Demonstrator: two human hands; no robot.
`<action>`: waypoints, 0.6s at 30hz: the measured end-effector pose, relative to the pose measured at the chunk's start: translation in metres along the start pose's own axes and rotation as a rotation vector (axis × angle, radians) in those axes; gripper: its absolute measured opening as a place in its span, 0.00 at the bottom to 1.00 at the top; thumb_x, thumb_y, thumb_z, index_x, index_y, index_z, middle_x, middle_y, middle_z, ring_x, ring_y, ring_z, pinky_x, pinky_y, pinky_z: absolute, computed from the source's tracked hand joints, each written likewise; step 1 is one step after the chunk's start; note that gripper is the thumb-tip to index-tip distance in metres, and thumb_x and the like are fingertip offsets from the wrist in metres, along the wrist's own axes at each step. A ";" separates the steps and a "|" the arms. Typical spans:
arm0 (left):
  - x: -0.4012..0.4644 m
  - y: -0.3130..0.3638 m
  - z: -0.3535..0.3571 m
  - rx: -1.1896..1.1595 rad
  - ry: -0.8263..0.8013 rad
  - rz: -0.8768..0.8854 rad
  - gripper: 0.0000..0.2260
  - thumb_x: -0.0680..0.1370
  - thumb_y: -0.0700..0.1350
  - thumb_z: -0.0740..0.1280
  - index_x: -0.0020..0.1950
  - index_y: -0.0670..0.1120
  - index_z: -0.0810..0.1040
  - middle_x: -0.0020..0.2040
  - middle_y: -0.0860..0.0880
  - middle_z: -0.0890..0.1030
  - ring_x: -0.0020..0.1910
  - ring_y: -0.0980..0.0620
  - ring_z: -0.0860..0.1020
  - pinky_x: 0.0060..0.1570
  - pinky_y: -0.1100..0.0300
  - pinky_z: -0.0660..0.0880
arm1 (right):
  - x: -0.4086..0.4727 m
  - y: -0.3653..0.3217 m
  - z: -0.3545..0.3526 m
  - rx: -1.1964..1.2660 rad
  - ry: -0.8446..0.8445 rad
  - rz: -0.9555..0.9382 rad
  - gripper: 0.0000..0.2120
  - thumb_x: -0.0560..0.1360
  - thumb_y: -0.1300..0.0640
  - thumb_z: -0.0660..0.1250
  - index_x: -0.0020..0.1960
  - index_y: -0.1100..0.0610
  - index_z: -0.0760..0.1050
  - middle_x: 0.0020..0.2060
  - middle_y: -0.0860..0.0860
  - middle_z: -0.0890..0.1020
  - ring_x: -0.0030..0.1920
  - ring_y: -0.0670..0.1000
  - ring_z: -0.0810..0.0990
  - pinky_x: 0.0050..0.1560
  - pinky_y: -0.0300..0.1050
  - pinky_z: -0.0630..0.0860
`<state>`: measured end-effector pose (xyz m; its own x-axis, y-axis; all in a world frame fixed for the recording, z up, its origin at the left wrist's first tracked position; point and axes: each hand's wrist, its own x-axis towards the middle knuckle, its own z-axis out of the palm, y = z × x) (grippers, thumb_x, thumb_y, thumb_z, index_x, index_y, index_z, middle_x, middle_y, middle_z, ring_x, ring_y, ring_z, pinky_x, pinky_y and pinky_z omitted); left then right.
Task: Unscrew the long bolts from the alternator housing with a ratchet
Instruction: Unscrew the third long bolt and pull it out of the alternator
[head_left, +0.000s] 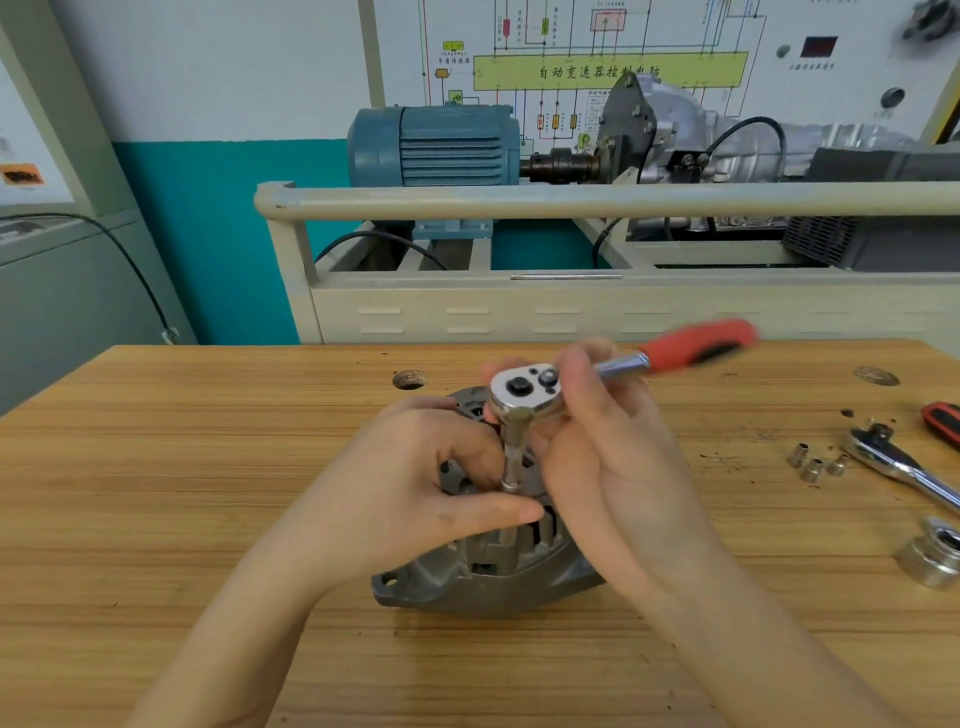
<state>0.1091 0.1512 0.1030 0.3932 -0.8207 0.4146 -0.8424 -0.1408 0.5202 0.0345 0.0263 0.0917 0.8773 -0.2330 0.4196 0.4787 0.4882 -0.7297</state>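
A workshop trainer rig with a blue motor (434, 145) and a wiring chart stands behind the wooden counter (208, 467), and on that counter, directly under both hands, sits the alternator housing (483, 587). The ratchet (524, 392) stands over it on a socket extension (513, 452) that runs nearly straight down into the housing, so the bolt's long axis is close to vertical, while the red handle (698, 345) sticks out away from the person and off to the right, beyond the right hand. The right hand (608, 467) is curled round the ratchet head and the near end of the shank. The left hand (415, 483) pinches the lower end of the extension between thumb and fingers, steadying the socket; the bolt head itself is hidden. The turning, I judge, depends on keeping that upright line true while the handle sweeps level, and the right hand is the nearer to the handle. Further right of the right hand lie a second ratchet (904, 462), three small sockets (815, 462) and a pulley (935, 558).
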 end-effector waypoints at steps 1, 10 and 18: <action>0.000 0.000 0.001 0.003 0.016 -0.011 0.15 0.64 0.58 0.73 0.28 0.49 0.75 0.33 0.53 0.78 0.38 0.58 0.75 0.43 0.80 0.64 | -0.001 0.000 0.000 0.003 -0.006 -0.035 0.06 0.65 0.51 0.71 0.36 0.52 0.77 0.39 0.52 0.83 0.42 0.48 0.81 0.44 0.40 0.77; 0.000 0.002 -0.004 -0.137 -0.118 0.051 0.13 0.68 0.52 0.70 0.37 0.42 0.82 0.41 0.53 0.82 0.47 0.60 0.77 0.56 0.74 0.63 | 0.001 0.001 -0.001 0.051 0.005 0.133 0.12 0.69 0.45 0.65 0.40 0.53 0.79 0.36 0.50 0.83 0.34 0.47 0.81 0.37 0.40 0.78; -0.001 -0.001 -0.002 -0.107 -0.058 -0.035 0.17 0.64 0.60 0.67 0.39 0.46 0.82 0.43 0.55 0.82 0.49 0.62 0.77 0.64 0.56 0.65 | -0.001 0.000 0.001 0.020 0.012 0.053 0.10 0.66 0.45 0.70 0.36 0.52 0.78 0.37 0.49 0.83 0.37 0.48 0.81 0.40 0.41 0.78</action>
<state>0.1099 0.1536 0.1038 0.3969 -0.8473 0.3530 -0.7832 -0.1120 0.6116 0.0331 0.0276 0.0921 0.9018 -0.2164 0.3740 0.4308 0.5168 -0.7398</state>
